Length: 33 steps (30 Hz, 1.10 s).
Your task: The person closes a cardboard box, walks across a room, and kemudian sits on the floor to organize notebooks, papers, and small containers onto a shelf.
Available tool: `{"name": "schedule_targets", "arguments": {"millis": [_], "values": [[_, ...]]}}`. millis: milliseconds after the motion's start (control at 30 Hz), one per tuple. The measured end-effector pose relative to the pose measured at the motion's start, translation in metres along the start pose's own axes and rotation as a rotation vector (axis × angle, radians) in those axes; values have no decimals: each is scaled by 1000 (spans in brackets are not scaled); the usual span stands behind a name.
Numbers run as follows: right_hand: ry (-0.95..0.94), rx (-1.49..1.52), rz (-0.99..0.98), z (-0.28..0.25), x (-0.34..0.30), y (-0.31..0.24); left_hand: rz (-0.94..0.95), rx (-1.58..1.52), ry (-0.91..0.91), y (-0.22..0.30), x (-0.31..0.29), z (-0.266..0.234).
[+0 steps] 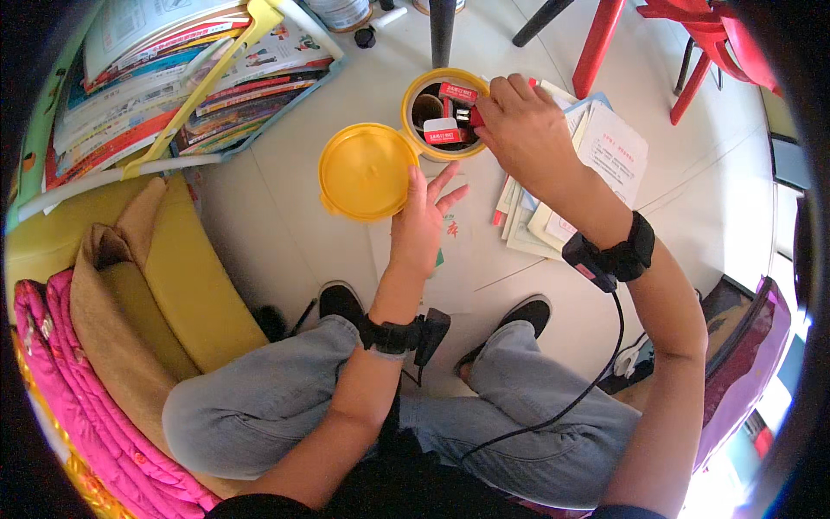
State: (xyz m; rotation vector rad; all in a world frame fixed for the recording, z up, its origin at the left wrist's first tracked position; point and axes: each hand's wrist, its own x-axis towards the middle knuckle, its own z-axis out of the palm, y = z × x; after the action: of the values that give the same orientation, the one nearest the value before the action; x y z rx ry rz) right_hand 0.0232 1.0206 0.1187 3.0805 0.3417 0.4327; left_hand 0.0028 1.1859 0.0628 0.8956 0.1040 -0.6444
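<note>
My left hand (418, 227) holds a round yellow lid (367, 170) by its right edge, fingers spread, just left of an open yellow round container (413, 93) on the white floor. Several small red and white boxes (452, 121) stand inside the container. My right hand (521, 130) reaches over the container's right rim and pinches one small red box (475, 116) at the rim. Both wrists carry black bands with small devices; a cable runs from the right one.
A pile of papers and booklets (596, 156) lies under my right forearm. A tray of stacked books (173, 78) sits at the upper left, a yellow cushion (181, 277) and pink blanket (78, 389) at left, red chair legs (605, 39) at the top right.
</note>
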Motion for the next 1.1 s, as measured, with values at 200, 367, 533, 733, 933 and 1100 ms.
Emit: {"name": "schedule_targets", "arguments": {"millis": [200,367,533,733,933,1100], "values": [[-197,-48,95,4,12,-6,-47,27,1,8,1,-1],[-195,115,100,4,8,-6,-81,27,-17,18,3,-9],[-194,182,105,2,-2,-2,-104,138,3,20,6,-5],[-4,282,28,-4,-6,-5,-84,377,78,6,7,15],[-79,390,115,-2,-7,7,-98,403,189,2,27,30],[-85,463,252,-1,-20,4,-153,496,144,9,33,27]]}}
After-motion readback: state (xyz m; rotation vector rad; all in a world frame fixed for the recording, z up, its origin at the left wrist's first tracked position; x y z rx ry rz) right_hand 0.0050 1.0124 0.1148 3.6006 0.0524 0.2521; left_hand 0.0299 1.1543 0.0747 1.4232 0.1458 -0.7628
